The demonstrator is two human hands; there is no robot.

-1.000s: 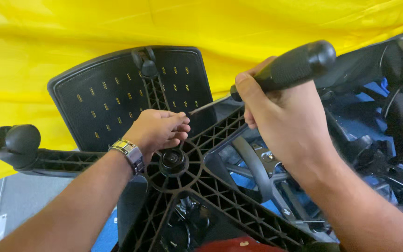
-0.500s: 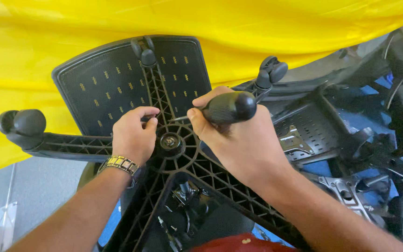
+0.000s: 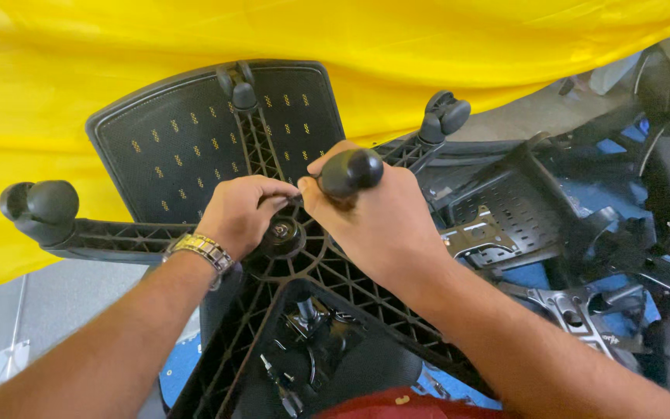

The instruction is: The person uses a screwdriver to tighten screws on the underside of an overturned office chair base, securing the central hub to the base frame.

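Observation:
An upturned black office chair base (image 3: 335, 279) with ribbed legs and castors fills the middle. My right hand (image 3: 374, 225) grips the black handle of a screwdriver (image 3: 348, 172), whose tip points down at the centre hub (image 3: 281, 230). My left hand (image 3: 242, 213), with a metal watch on its wrist, rests curled at the hub and pinches the screwdriver's shaft near its tip. The tip itself is hidden by my fingers.
A black perforated chair seat (image 3: 188, 143) leans against a yellow sheet (image 3: 428, 46) behind. Castors stick out at the left (image 3: 40, 209), top (image 3: 238, 85) and upper right (image 3: 443, 116). Loose black chair parts and metal brackets (image 3: 568, 233) lie on blue flooring to the right.
My right hand has brought the screwdriver down from the upper right to the hub. My left hand has stayed at the hub and closed around the shaft.

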